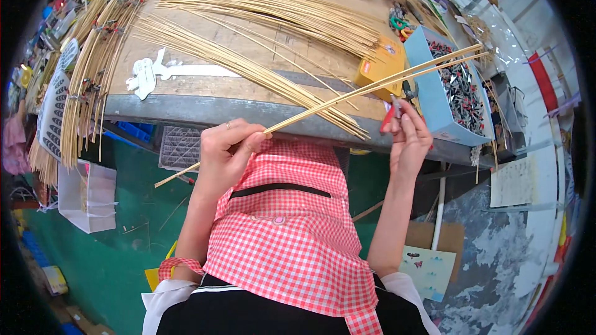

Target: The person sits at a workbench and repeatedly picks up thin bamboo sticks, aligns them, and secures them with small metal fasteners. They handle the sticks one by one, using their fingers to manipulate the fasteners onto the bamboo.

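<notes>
My left hand (230, 152) is closed round a few thin bamboo sticks (347, 95). They slant up to the right over the table edge, and their short ends stick out below my fist. Between the thumb and fingers of my right hand (410, 139) is a small red-handled alligator clip (389, 118), just below the slanting sticks. A light blue box (433, 108), full of red and black clips (460, 90), stands right of that hand. The loose bundle of sticks (248, 71) lies on the table beyond my left hand.
A larger stick bundle (273, 12) lies farther back, beside a yellow box (380, 65). Clipped sticks (93, 80) hang over the table's left side. A white paper cutout (146, 79) lies near the dark table edge (180, 110). A white bin (87, 201) stands below left.
</notes>
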`<move>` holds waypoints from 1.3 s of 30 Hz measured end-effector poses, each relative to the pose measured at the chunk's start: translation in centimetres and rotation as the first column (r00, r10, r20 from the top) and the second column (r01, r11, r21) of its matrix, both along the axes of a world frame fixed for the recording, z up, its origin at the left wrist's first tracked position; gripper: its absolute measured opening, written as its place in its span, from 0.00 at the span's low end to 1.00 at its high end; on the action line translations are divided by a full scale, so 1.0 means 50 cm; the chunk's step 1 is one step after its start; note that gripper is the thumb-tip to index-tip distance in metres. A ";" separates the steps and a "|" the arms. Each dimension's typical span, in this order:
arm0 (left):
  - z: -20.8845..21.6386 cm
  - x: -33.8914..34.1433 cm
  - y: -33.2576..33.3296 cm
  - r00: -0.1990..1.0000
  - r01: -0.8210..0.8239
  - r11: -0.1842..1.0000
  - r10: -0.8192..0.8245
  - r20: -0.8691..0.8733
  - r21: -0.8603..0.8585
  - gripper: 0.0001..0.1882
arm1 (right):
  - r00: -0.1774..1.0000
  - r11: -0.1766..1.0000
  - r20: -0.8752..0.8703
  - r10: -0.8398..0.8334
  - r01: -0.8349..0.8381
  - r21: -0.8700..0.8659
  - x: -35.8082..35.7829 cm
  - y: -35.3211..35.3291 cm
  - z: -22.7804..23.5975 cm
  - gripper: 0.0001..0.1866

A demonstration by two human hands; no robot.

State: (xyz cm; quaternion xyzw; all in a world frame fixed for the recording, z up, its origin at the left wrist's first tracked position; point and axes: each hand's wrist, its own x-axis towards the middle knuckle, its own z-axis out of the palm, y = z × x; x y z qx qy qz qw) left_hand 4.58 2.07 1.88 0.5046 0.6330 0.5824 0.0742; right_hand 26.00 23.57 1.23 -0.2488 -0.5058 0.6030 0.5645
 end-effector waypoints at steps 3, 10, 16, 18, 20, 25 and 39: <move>0.001 0.000 -0.004 1.000 -0.011 1.000 0.011 -0.016 -0.012 0.03 | 0.978 0.978 -0.023 0.208 -0.208 -0.031 -0.025 -0.065 -0.015 0.11; -0.002 0.008 0.001 1.000 0.009 1.000 -0.009 0.001 -0.005 0.04 | 0.892 0.897 0.122 0.436 -0.419 -0.141 -0.107 -0.214 -0.016 0.10; -0.007 0.017 0.006 1.000 0.014 0.999 -0.013 -0.017 0.040 0.03 | 0.894 0.886 0.017 0.449 -0.442 -0.142 -0.124 -0.239 -0.029 0.10; -0.006 0.019 0.007 1.000 0.013 0.999 -0.012 -0.015 0.039 0.03 | 0.899 0.886 -0.028 0.438 -0.436 -0.159 -0.126 -0.244 -0.034 0.10; -0.003 0.020 0.007 1.000 0.010 0.999 -0.010 -0.013 0.039 0.03 | 0.896 0.883 -0.063 0.440 -0.444 -0.151 -0.130 -0.245 -0.041 0.10; -0.007 0.022 0.008 1.000 0.018 0.999 -0.018 -0.002 0.040 0.03 | 0.895 0.880 -0.101 0.435 -0.446 -0.164 -0.134 -0.250 -0.044 0.10; -0.016 0.017 0.008 0.997 0.064 0.998 -0.064 0.033 -0.009 0.04 | 0.873 0.866 0.015 0.487 -0.481 -0.139 -0.122 -0.248 -0.029 0.10</move>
